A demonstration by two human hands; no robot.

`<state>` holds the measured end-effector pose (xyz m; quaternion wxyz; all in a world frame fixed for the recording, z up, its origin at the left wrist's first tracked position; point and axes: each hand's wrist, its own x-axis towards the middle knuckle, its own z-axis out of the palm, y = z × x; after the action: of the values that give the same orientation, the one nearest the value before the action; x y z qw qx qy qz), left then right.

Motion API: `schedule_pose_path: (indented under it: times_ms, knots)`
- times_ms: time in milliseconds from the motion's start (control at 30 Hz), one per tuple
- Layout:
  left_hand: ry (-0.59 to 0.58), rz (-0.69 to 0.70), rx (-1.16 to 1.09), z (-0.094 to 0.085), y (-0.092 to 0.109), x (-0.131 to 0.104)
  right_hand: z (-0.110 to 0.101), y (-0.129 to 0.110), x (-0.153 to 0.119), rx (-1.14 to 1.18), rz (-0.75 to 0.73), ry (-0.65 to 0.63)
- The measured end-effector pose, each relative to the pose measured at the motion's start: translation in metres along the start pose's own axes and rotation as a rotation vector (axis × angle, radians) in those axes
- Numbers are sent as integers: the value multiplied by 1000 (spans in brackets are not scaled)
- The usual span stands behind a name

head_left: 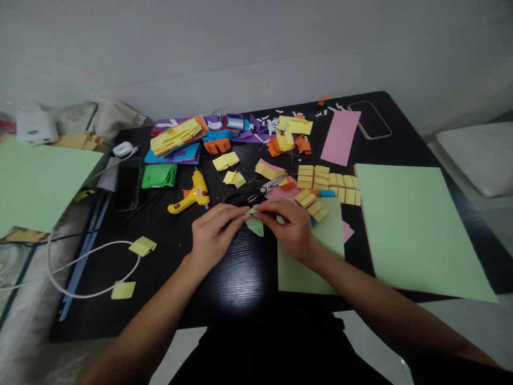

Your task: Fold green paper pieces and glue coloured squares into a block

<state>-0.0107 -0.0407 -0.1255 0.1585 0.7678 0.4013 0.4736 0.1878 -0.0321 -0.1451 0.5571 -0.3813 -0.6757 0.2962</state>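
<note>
Two bare hands meet above the black table: the left hand and right hand pinch a small green paper between closed thumbs and fingers. Scissors lie just beyond; a yellow glue gun lies farther left, a green sheet right.
</note>
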Motion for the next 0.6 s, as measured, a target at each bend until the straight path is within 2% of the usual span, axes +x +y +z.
schedule_pose_path:
  times_ms: [300,600]
  knots:
    - [-48,60,84,-1,1,-1,0,1,-1,-49,25,-32]
    - [-85,124,179,-3,3,2,-2,-4,0,-101,-31,-50]
